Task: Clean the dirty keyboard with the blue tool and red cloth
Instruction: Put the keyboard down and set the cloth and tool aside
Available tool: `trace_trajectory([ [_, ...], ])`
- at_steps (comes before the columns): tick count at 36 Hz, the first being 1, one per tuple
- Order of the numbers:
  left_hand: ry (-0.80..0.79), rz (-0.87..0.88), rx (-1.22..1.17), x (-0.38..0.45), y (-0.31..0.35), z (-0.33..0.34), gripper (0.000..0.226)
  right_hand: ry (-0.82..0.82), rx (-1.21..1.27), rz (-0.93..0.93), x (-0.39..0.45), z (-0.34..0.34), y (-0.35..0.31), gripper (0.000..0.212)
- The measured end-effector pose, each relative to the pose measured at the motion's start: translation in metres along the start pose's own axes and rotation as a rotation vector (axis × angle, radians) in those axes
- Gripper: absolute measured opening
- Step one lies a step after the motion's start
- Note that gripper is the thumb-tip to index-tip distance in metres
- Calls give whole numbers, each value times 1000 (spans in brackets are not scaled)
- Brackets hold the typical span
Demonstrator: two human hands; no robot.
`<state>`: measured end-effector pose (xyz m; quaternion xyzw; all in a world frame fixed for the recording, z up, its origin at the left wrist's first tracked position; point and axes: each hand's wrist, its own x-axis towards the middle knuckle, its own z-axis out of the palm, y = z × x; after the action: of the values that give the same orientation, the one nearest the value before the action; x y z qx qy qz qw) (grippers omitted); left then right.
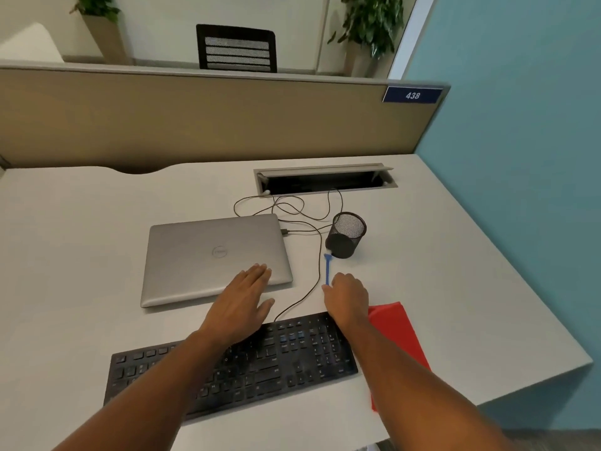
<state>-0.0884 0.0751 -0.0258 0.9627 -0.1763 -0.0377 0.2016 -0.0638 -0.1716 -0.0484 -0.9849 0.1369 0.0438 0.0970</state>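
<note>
Only one view here, the head cam looking down at a white desk. The black keyboard sits low in the centre of the frame, angled a bit so its right end is higher up in the picture. Both forearms reach over it from the bottom edge.

The left hand is just above the middle of the frame's lower half, fingers straight and held close together, thumb out to the side. The fingertips lie over the near edge of a closed silver laptop; can't really tell if they're pressing on it or just hovering above.

The right hand is right of centre, fingers curled, pinching the lower end of the blue tool. That thing is a thin blue stick that runs up from the hand, and its pale tip ends right at the base of a black mesh pen cup, touching or nearly touching.

The red cloth lies flat on the desk to the right of the keyboard, partly hidden under the right forearm.

A thin black cable snakes from the keyboard's top edge between the two hands up toward an open cable tray in the upper middle.
</note>
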Motion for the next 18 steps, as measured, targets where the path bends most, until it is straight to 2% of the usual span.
trace_trajectory([
  [4, -1, -1, -9, 12, 6, 2, 68, -53, 56, 54, 11, 0, -3, 19],
  [13, 11, -8, 4, 42, 8, 8, 70, -180, 163, 51, 14, -6, 18, 13],
  [16, 23, -27, -12, 55, 15, 8, 71, -129, 248, 50, 10, -17, 28, 9],
  [18, 41, -35, -39, 66, 20, 7, 71, -9, 360, 51, 7, -32, 35, 9],
])
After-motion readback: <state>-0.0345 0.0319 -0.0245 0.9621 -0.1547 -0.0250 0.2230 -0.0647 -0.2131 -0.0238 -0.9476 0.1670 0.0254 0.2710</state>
